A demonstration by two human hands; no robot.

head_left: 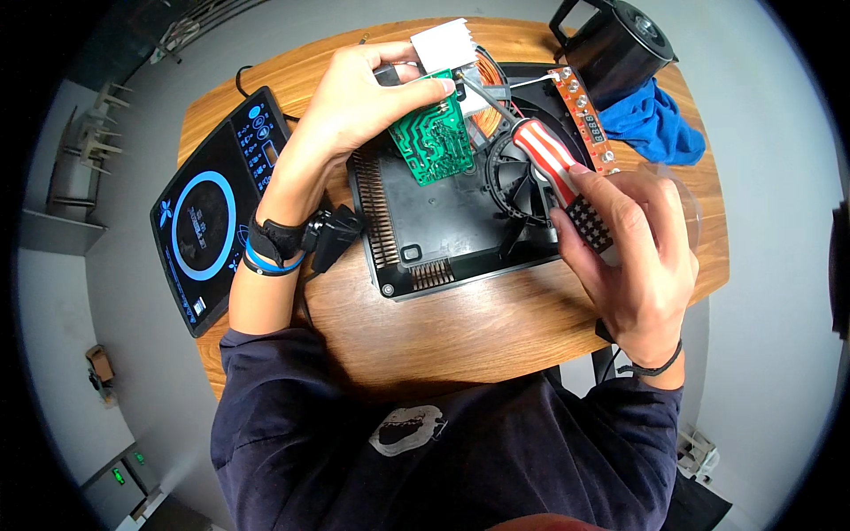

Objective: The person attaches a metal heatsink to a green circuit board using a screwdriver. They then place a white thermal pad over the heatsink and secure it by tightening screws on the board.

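My left hand (372,102) pinches a green circuit board (429,142) with a silver finned heatsink (443,42) at its top, tilted up above an open black housing (416,234). My right hand (633,243) grips a screwdriver (544,150) with a striped, starred handle; its shaft reaches to the board's upper right corner by my left thumb. Behind the board are a copper coil (487,119) and a black fan (518,195). An orange display board (584,119) with buttons lies along the housing's right side, with a white cable running toward it.
A black cooktop glass panel (204,230) with blue markings lies at the table's left. A black kettle (620,57) and blue cloth (655,133) sit at the back right of the wooden table (425,341). Chairs stand beyond the table's edges.
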